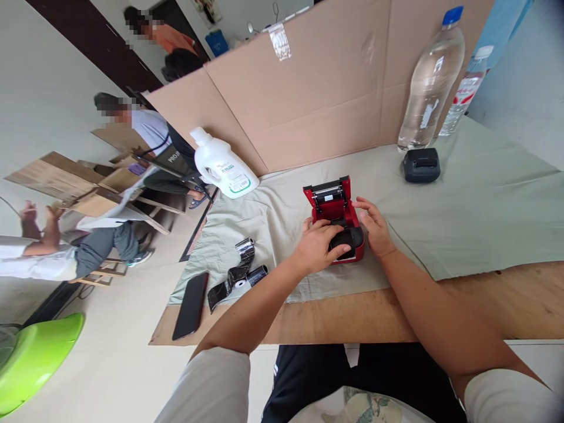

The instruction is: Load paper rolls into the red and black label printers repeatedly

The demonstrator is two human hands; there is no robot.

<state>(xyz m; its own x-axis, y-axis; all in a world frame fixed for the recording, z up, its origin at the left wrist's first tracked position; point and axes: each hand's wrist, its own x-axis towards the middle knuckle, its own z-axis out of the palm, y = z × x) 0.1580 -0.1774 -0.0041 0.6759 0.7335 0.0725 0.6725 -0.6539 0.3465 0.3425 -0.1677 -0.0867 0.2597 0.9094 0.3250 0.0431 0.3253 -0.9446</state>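
A small red and black printer (pixel 358 251) stands on the cloth in front of me, its lid (pixel 328 194) raised on the far side. My left hand (pixel 319 244) lies over the printer's left side, fingers stretched across the black inside part and thumb apart; it covers much of the interior. At the right side, my right hand (pixel 374 226) has its fingers spread, the tips close to the red wall by the lid. Whether those tips touch it I cannot tell. Both hands look open. To the left lies an unrolled black glossy ribbon with rolls (pixel 244 264).
A black phone (pixel 190 305) lies at the front left edge of the wooden table (pixel 352 320). Behind are a white jug (pixel 227 167), a cardboard screen (pixel 304 100), a large bottle (pixel 429 88), a smaller bottle (pixel 467 88) and a black device (pixel 422 165). Other people sit at the left.
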